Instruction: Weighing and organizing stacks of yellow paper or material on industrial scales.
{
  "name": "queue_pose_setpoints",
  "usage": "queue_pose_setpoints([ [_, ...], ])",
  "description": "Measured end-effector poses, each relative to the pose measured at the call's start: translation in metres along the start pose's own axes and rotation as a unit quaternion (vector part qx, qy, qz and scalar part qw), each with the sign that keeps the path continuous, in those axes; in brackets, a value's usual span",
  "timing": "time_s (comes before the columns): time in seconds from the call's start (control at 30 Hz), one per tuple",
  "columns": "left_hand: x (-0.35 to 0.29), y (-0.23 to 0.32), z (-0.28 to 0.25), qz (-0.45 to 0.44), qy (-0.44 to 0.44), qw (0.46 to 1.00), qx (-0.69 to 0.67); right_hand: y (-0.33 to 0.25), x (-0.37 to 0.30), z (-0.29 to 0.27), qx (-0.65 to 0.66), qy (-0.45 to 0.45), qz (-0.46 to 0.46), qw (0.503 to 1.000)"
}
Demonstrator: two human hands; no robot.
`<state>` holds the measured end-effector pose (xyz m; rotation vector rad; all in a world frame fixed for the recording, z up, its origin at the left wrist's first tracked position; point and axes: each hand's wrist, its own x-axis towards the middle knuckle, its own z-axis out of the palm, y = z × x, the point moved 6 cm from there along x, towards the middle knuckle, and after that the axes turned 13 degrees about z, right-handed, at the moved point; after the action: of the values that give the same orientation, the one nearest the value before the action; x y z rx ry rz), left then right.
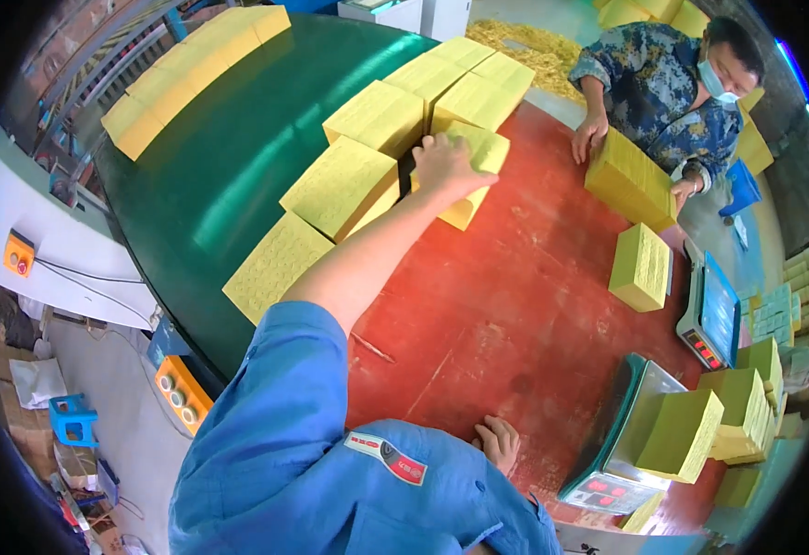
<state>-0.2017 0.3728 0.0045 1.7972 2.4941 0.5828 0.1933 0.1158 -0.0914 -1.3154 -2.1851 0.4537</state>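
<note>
My left hand [446, 171] reaches across to a yellow block of stacked paper [483, 148] at the edge of the red table. Its fingers wrap over the block's left side and the thumb lies across the top. More yellow paper blocks [340, 185] stand in a cluster just left of and beyond that hand, on the green belt [238, 185]. My right hand [499, 444] rests on the red tabletop [460, 342] near the front edge, holding nothing, fingers loosely apart. Right of it, a yellow paper block [680, 435] sits on a scale [636, 435].
Across the table a masked co-worker [663, 92] holds a large yellow paper block [631, 176] in both hands. A smaller block [640, 268] lies near a second scale [710, 314]. Several blocks [196, 69] line the belt's far-left edge. An orange button box [183, 393] is at lower left.
</note>
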Motion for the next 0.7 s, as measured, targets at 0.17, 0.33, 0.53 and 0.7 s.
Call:
queue_pose_setpoints([
  [0.17, -0.005, 0.031, 0.021, 0.028, -0.006, 0.999, 0.022, -0.003, 0.001, -0.002, 0.014, -0.009, 0.012, 1.0],
  [0.33, -0.03, 0.055, 0.023, 0.085, -0.039, 0.994, 0.051, -0.007, 0.003, -0.009, 0.016, -0.023, 0.018, 0.999],
  [0.53, -0.169, 0.144, 0.03, 0.323, -0.092, 0.942, 0.02, -0.007, 0.002, -0.047, 0.164, 0.04, 0.074, 0.983],
  [0.7, -0.32, 0.219, 0.003, 0.522, -0.183, 0.83, -0.073, 0.015, 0.009, -0.153, 0.227, 0.139, 0.015, 0.964],
])
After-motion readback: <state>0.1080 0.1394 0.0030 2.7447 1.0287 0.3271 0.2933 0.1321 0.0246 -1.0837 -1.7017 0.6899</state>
